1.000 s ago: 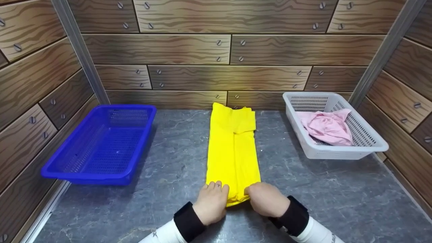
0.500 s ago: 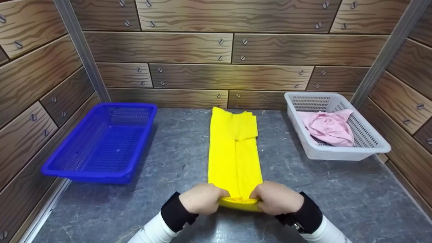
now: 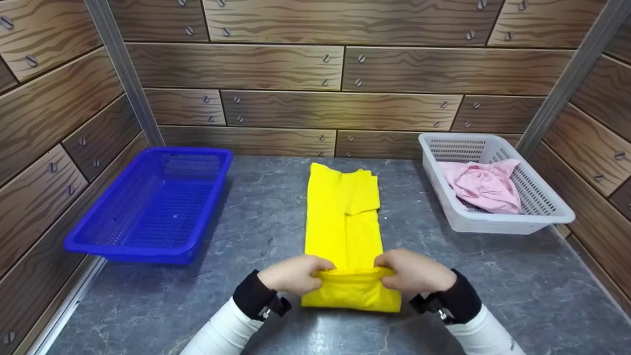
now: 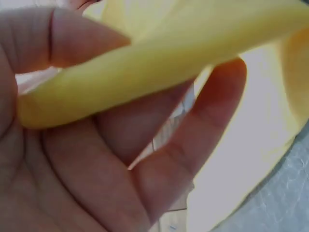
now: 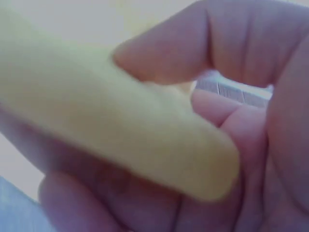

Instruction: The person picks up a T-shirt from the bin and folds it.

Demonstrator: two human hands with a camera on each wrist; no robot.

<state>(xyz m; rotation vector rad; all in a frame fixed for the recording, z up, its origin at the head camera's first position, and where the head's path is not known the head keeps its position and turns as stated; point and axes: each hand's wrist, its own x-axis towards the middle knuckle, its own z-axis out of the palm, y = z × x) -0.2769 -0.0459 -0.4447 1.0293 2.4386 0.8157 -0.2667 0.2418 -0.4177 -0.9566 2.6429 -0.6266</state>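
Compared with the earlier frame, the near end of the yellow cloth (image 3: 326,224) is being lifted higher. The left grip (image 3: 295,274) and the right grip (image 3: 414,271) are pinching this end; the rest is lying beyond them on the counter (image 3: 266,207). A blue basket (image 3: 133,250) is standing left of the left grip.

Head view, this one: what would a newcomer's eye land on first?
Most likely the bright yellow cloth, folded into a long strip in the middle of the grey table, its near end gripped by the left hand and right hand. Next would come the deep blue basket on the left, then the crumpled pink cloth inside the white basket on the right.
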